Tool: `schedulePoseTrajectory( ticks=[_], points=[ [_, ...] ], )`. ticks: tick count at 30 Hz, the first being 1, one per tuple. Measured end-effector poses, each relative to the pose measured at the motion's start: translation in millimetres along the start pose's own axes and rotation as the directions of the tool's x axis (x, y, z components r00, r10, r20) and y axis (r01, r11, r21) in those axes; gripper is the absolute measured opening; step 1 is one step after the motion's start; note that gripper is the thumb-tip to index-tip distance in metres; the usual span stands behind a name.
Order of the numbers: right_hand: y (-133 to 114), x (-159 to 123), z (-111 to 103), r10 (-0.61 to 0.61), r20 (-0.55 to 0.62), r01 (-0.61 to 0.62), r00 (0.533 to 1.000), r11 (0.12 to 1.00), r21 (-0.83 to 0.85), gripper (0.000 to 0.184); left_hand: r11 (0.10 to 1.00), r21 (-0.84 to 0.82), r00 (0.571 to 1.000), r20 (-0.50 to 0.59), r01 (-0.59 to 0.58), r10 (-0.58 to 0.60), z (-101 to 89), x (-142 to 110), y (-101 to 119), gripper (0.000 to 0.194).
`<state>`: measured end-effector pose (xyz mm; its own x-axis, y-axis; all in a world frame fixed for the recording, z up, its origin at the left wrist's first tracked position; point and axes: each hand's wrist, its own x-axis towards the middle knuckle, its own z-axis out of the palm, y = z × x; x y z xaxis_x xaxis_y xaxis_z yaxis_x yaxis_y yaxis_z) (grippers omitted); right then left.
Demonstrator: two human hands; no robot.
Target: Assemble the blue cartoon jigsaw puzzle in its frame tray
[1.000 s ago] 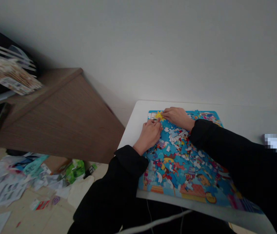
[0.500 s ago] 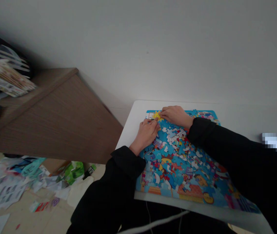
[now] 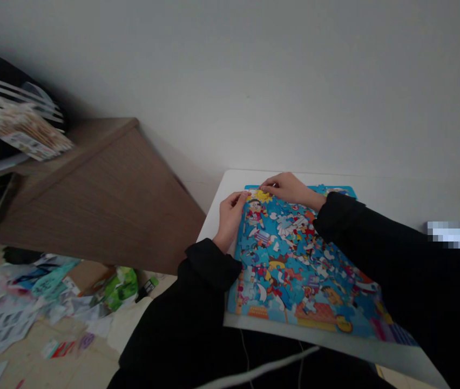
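Observation:
A colourful cartoon jigsaw puzzle [image 3: 278, 248] with a blue ground lies on the white table. My left hand [image 3: 230, 216] is at its upper left corner, thumb and fingertips pinched together at the edge; what is between them is too small to make out. Close by on the right, my right hand [image 3: 289, 188] pinches a puzzle piece by a yellow sun-shaped patch [image 3: 264, 196]. Below the fingertips, a cartoon figure in red [image 3: 255, 212] shows on the puzzle. Loose-looking pieces lie over its middle, and my right sleeve hides part of its right side.
The white table [image 3: 222, 192] stands against a grey wall. To the left is a brown wooden cabinet [image 3: 133, 205] with a bundle of cotton swabs [image 3: 31, 129] on top. Papers and bags [image 3: 55, 283] litter the floor. A white cable [image 3: 262, 373] crosses in front of me.
My left hand has drawn back left to the puzzle's edge and closed to a pinch, uncovering the cartoon figure. My right fingertips have shifted slightly left. The view has turned a little.

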<state>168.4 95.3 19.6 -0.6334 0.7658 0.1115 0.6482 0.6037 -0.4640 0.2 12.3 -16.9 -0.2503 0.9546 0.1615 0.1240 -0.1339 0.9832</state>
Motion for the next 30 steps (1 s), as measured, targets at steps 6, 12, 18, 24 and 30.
schedulePoseTrajectory(
  ticks=[6, 12, 18, 24, 30],
  points=[
    [-7.7, -10.9, 9.9, 0.047, 0.013, -0.049, 0.999, 0.923, 0.382, 0.030, 0.950, -0.276, 0.982, 0.154, 0.148, -0.108, 1.7, -2.4, 1.8, 0.031],
    [-16.3, -19.4, 11.4, 0.160, 0.054, -0.158, 0.986, 0.763, 0.627, 0.028, 0.903, -0.360, 0.966, 0.190, 0.235, -0.175, -0.1, -0.3, 4.0, 0.024],
    [-31.0, -27.7, 4.4, 0.226, 0.129, -0.250, 0.966, 0.665, 0.704, 0.029, 0.885, -0.397, 0.959, 0.238, 0.243, -0.157, -1.6, 0.9, 3.9, 0.023],
    [-26.6, -26.9, 8.2, 0.228, 0.110, -0.233, 0.967, 0.635, 0.737, 0.031, 0.914, -0.347, 0.954, 0.276, 0.209, -0.113, -2.6, -0.9, 3.7, 0.026],
    [-17.3, -22.9, 12.0, 0.212, 0.044, -0.177, 0.976, 0.664, 0.727, 0.031, 0.978, -0.183, 0.966, 0.253, 0.101, -0.053, -4.1, -2.6, 3.0, 0.040]
  ],
)
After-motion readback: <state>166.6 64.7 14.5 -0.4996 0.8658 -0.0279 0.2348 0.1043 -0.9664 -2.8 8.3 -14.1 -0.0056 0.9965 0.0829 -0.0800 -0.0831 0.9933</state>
